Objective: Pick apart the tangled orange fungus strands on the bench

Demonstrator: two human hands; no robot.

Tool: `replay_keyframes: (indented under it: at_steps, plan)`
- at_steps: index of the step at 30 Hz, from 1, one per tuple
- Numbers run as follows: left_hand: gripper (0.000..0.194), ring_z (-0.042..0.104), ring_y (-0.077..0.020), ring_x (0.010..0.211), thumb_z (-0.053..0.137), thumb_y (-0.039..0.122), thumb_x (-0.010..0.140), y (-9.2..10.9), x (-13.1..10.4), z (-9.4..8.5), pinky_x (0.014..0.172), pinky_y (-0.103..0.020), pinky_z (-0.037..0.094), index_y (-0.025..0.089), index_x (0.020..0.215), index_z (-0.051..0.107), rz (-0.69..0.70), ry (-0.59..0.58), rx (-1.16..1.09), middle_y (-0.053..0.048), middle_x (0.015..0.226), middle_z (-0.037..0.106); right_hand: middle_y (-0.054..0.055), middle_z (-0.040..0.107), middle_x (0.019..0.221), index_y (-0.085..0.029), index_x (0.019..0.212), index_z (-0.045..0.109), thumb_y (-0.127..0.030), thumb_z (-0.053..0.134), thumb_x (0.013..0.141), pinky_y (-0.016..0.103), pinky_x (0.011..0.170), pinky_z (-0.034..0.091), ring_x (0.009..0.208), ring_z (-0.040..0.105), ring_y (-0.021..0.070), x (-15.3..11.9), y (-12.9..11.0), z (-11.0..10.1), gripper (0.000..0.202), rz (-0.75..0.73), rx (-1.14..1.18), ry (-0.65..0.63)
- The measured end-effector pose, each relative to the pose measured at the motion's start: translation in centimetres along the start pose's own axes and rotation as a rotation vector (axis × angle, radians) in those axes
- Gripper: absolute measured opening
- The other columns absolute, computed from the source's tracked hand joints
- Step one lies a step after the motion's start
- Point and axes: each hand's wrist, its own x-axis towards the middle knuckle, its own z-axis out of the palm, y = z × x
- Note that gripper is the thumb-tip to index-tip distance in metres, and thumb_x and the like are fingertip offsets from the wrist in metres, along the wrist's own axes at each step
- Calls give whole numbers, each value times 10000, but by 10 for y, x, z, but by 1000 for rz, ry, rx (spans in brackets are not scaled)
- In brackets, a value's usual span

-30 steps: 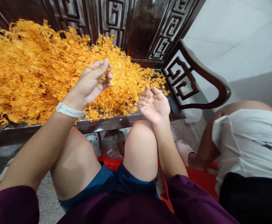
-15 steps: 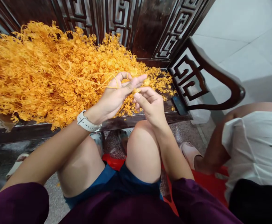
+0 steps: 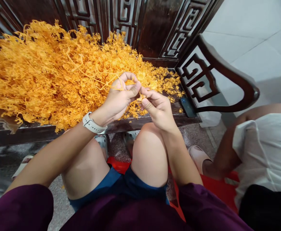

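Observation:
My left hand (image 3: 121,96), wearing a pale watch band (image 3: 92,124), is closed with thumb and fingertips pinched around a thin orange plastic stem (image 3: 104,84). The stem's long branches trail out to the left over the pile. Close beside it, my right hand (image 3: 161,109) pinches a small orange plastic blossom piece (image 3: 142,97) between thumb and index finger. The fingertips of both hands nearly meet, and they partly hide how the two pieces join. Behind and beneath the hands spreads a large heap of orange plastic flower stems (image 3: 58,73).
The heap lies on a dark wooden bench (image 3: 137,123) with a carved back and a curved armrest (image 3: 236,83). A phone (image 3: 188,106) rests at the bench's right end. Another person's leg in white shorts (image 3: 270,147) is close on the right. Torn cardboard (image 3: 3,118) shows at left.
My left fingers, stretched out before, have bent into a pinch. My right hand keeps its hold on the small piece, and the view has shifted slightly.

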Motion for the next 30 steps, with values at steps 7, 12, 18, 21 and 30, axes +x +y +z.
replay_keyframes:
  at_steps: [7,12,18,21,30]
  plan:
    - [236,792,-153,961,767,183,936,-4,0,0,865,-283,596,259,983,548,-60,38,-69,26,840,743,50,693,977,-222,883,748,-545,915,888,344,844,553,906,599,199,-1,-2,0,364,-24,-28,5]
    - [213,797,-162,992,721,160,938,-8,-2,1,897,-300,604,262,1023,555,-48,41,-120,18,869,748,25,647,850,-218,841,714,-575,880,918,358,880,541,867,593,198,-1,-9,-1,402,-79,-82,-18]
    - [251,810,-137,959,712,97,920,-10,-2,1,904,-273,629,263,1012,547,-69,41,-128,49,793,695,21,629,822,-221,858,733,-529,844,968,346,800,516,781,553,182,-3,-9,-9,345,-117,-102,-77]
    - [299,757,-54,773,655,-7,883,-4,8,-10,1005,-254,644,257,971,548,-56,109,-144,92,759,648,56,700,893,-224,860,749,-508,808,1001,360,793,539,816,618,200,-6,-9,-11,322,-150,-34,-225]
    - [73,744,-65,690,660,224,1083,43,11,-15,790,-190,645,281,1125,644,-56,150,-112,69,797,758,43,809,873,-168,1152,862,-171,935,892,220,670,552,721,733,123,-12,-10,-19,270,-3,277,-578]
